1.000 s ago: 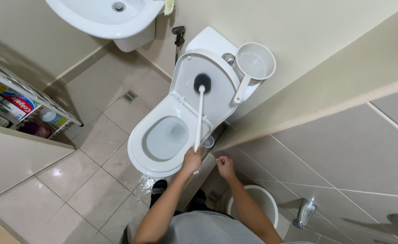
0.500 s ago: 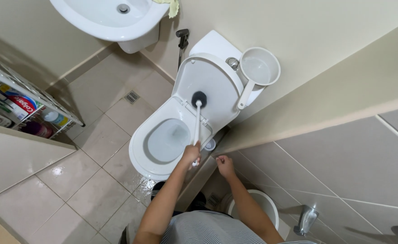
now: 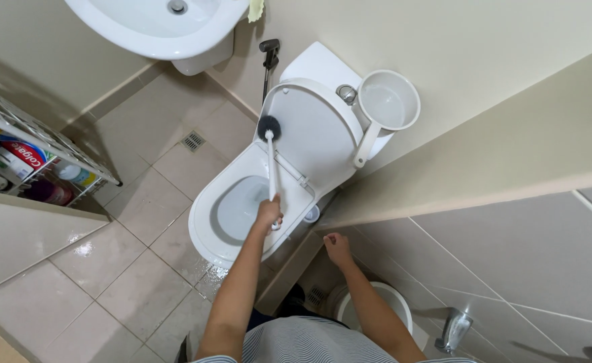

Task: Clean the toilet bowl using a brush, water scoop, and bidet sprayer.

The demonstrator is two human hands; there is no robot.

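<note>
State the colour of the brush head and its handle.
The brush head is dark grey to black; its handle is white, held in the left hand. Head view.

Your left hand [image 3: 269,212] is stretched well forward, arm nearly straight, with the forearm running up from your striped grey shirt [image 3: 309,343] toward the white ceramic toilet bowl [image 3: 205,228]. Its fingers are curled tight around the lower end of the slim white plastic brush handle [image 3: 271,165], knuckles up, over the near part of that bowl. Your right hand [image 3: 337,246] sits lower and off to the right of the bowl, beside its outer wall. It is closed into a loose fist, holds nothing you can see, and the elbow is bent close to your body.
</note>
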